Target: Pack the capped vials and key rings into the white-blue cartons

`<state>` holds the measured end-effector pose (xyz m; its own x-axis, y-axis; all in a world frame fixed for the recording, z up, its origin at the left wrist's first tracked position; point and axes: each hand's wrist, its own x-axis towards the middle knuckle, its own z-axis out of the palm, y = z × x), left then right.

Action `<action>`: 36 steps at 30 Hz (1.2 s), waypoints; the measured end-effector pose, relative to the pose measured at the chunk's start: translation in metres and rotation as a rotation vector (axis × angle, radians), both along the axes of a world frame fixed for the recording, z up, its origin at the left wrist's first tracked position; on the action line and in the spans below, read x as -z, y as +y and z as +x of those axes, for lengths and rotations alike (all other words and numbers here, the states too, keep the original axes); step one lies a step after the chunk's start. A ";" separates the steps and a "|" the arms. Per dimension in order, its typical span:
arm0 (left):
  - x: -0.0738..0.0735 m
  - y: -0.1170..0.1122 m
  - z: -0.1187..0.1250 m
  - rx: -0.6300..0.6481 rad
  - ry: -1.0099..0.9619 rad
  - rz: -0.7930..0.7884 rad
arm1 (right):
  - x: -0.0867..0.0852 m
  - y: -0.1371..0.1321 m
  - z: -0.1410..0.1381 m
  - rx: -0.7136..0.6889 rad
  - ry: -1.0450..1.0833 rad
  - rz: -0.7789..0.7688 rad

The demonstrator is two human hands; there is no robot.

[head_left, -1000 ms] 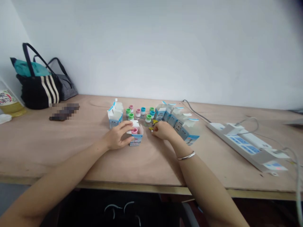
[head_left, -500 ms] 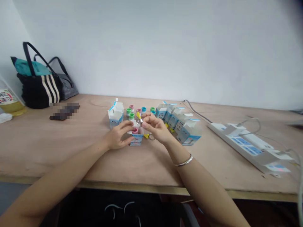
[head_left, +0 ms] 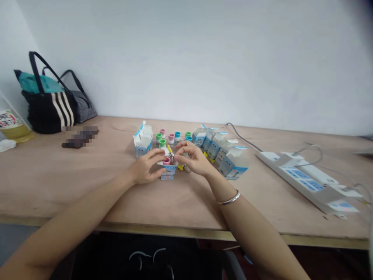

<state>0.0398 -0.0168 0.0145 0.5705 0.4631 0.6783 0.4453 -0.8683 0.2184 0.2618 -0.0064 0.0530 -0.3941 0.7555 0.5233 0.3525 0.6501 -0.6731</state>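
My left hand grips a small blue-and-white carton that stands open on the table, a pink-capped bottle showing in its top. My right hand pinches a small yellow and metal keyring piece just above the carton's mouth. Another yellow piece with a ring lies on the table beside the carton. Behind them stand several small bottles with green, pink and blue caps.
An open carton stands at the left of the bottles, and a row of cartons runs to the right. A white power strip with cables lies at the right. A striped bag, a dark flat object and a drink bottle sit at the far left.
My right hand picked up a yellow piece from the table near the bottles, lifted it, and has now lowered it to the mouth of the carton. My left hand stayed on the carton.
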 end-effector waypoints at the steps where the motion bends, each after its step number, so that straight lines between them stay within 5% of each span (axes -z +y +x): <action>1: 0.000 0.000 0.000 -0.002 -0.003 0.003 | 0.000 -0.001 0.000 0.018 -0.038 0.044; 8: -0.001 -0.001 0.001 -0.004 -0.002 0.013 | 0.000 -0.001 -0.002 0.045 -0.001 0.095; 17: 0.002 -0.003 0.002 -0.174 -0.283 0.100 | 0.008 0.004 -0.005 0.097 0.094 -0.294; 31: 0.007 -0.004 0.007 0.027 -0.175 0.021 | 0.010 -0.004 -0.023 -0.060 0.318 -0.835; 36: 0.006 -0.002 0.004 0.022 -0.182 0.004 | 0.011 -0.001 -0.018 -0.145 0.427 -0.791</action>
